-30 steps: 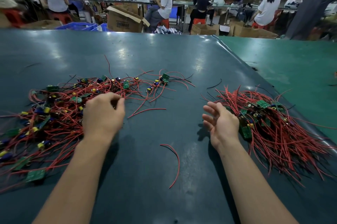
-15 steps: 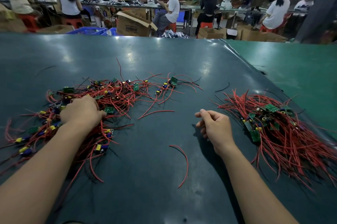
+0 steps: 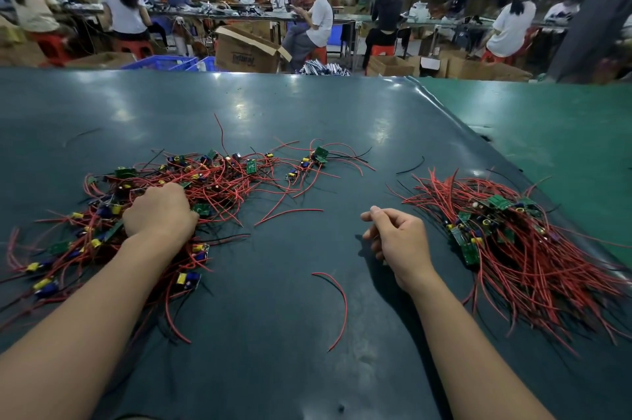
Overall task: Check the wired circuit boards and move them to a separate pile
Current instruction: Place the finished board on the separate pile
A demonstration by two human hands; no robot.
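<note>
A loose spread of wired circuit boards (image 3: 222, 180), small green boards with red and black leads, covers the left of the dark table mat (image 3: 273, 368). My left hand (image 3: 160, 210) lies knuckles-up in this spread, fingers curled down into the wires around some boards; the fingertips are hidden. A denser pile of wired boards (image 3: 513, 248) lies at the right, its red leads fanning toward me. My right hand (image 3: 396, 241) hovers just left of that pile, fingers loosely curled, thumb out, holding nothing.
A single loose red wire (image 3: 337, 300) lies on the mat between my forearms, and a short black wire (image 3: 410, 165) lies further back. A lighter green surface (image 3: 547, 139) adjoins at the right. Beyond the far edge are seated people, cardboard boxes and blue crates.
My left hand moved from the spread's near edge leftward into the tangle and curled down into it. My right hand turned from open-palmed beside the right pile to loosely curled.
</note>
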